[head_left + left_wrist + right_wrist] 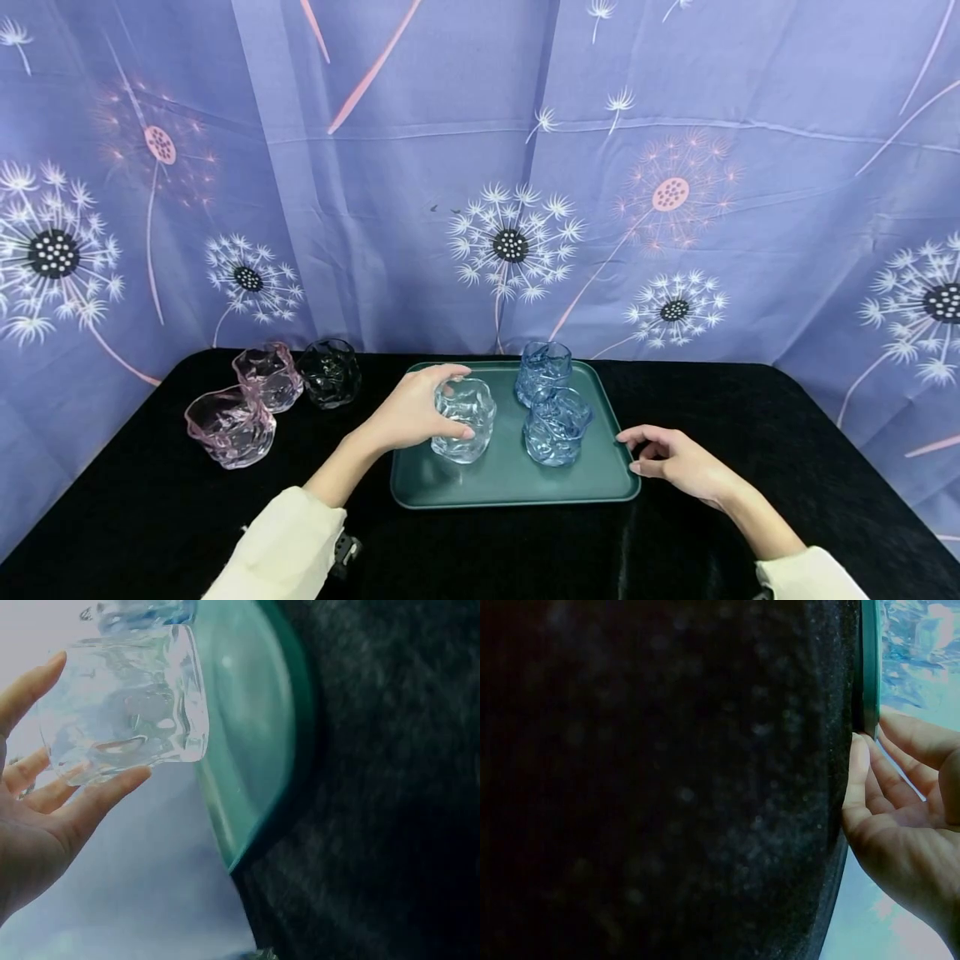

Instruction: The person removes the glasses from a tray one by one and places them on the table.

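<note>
A clear, wavy-sided drinking glass (pixel 467 421) stands over the left part of the green tray (pixel 510 492), and my left hand (pixel 416 408) grips it, thumb on the near side and fingers behind. From the left wrist view the glass (pixel 127 705) appears sideways with thumb and fingers around it. At the tray's right edge my right hand (pixel 678 458) holds the rim between bent index finger and thumb; the right wrist view shows the fingertips at the tray rim (pixel 870 667). Two blue glasses, one at the back (pixel 542 371) and one nearer (pixel 557 429), stand on the tray.
Left of the tray, on the black cloth (pixel 337 533), stand two pink-tinted glasses, a front one (pixel 232 429) and a rear one (pixel 270 379). Beside them is a dark glass (pixel 328 375). A blue dandelion-print curtain (pixel 405 217) hangs behind the table.
</note>
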Demonstrator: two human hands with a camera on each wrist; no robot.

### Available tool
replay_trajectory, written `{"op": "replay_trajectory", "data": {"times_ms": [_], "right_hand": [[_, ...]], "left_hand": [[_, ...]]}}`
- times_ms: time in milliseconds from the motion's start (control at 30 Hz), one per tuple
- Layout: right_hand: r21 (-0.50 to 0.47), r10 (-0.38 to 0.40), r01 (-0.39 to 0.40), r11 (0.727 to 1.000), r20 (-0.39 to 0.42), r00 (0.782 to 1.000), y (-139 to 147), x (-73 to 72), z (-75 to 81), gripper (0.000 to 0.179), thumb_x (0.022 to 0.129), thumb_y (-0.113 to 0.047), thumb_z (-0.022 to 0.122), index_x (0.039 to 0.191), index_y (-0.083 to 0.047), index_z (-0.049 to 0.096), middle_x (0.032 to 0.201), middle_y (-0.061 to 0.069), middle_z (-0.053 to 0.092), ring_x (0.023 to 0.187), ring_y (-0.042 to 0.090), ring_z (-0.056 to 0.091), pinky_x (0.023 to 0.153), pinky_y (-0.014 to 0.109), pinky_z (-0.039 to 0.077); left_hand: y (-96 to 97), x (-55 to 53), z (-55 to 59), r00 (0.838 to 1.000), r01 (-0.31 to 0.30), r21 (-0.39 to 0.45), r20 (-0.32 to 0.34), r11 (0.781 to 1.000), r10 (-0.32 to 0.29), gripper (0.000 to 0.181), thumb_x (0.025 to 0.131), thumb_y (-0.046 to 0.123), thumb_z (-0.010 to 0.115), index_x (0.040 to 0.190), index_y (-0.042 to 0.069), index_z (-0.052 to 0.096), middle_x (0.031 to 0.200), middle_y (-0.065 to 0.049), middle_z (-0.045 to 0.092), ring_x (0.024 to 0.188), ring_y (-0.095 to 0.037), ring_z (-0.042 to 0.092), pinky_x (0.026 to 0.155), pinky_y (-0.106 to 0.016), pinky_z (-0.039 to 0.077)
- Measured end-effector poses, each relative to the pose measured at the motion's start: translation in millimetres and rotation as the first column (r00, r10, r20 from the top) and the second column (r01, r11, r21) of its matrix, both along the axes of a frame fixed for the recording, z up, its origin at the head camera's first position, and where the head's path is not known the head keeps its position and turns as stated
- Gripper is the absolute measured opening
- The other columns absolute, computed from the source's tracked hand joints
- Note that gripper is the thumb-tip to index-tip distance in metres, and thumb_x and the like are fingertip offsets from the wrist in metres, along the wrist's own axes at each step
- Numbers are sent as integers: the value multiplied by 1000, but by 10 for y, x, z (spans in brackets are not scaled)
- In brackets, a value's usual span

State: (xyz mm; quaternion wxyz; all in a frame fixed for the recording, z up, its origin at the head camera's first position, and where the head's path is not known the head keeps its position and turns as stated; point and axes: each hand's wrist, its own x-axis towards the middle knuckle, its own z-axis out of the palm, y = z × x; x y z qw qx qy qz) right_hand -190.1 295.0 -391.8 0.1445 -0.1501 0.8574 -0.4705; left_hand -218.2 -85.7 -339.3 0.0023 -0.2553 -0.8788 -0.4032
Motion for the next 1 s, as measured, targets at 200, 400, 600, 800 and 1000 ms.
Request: {"op": "replay_trajectory", "data": {"times_ms": [200, 400, 600, 800, 1000], "right_hand": [[-3, -2, 2, 1000, 11, 1000, 4, 2, 4, 39, 84, -7, 63, 119, 5, 52, 102, 17, 52, 78, 19, 54, 65, 29, 48], [4, 1, -1, 1000, -5, 1000, 1, 5, 1, 39, 84, -6, 64, 119, 5, 52, 103, 18, 53, 78, 18, 54, 65, 28, 48], [4, -4, 3, 1000, 7, 1000, -10, 1, 9, 39, 83, -6, 64, 119, 5, 52, 102, 17, 53, 78, 20, 54, 65, 29, 48], [4, -2, 2, 1000, 1, 1000, -12, 7, 12, 39, 83, -5, 63, 119, 6, 52, 101, 17, 53, 77, 19, 54, 65, 28, 48], [3, 4, -4, 1000, -9, 1000, -14, 12, 13, 38, 84, -5, 63, 118, 6, 52, 101, 17, 52, 76, 18, 54, 65, 28, 48]], "left_hand": [[-194, 19, 109, 998, -46, -11, -44, 999, 46, 74, 61, 25, 84, 126, 7, 52, 116, -8, 58, 97, -24, 57, 75, -36, 48], [-452, 57, 153, 993, -110, -52, -57, 993, 107, 75, 61, 29, 84, 125, 6, 53, 115, -8, 59, 95, -23, 58, 77, -39, 48], [-757, 124, 143, 981, -185, -87, -72, 979, 179, 75, 61, 30, 84, 126, 6, 52, 115, -10, 59, 94, -23, 58, 77, -40, 47], [-1018, 217, 83, 964, -260, -111, -77, 959, 253, 74, 63, 31, 83, 125, 6, 53, 113, -11, 60, 92, -24, 58, 75, -42, 45], [-1215, 297, 67, 949, -316, -122, -55, 941, 311, 78, 62, 35, 83, 126, 3, 51, 105, -15, 62, 93, -29, 57, 76, -46, 44]]}}
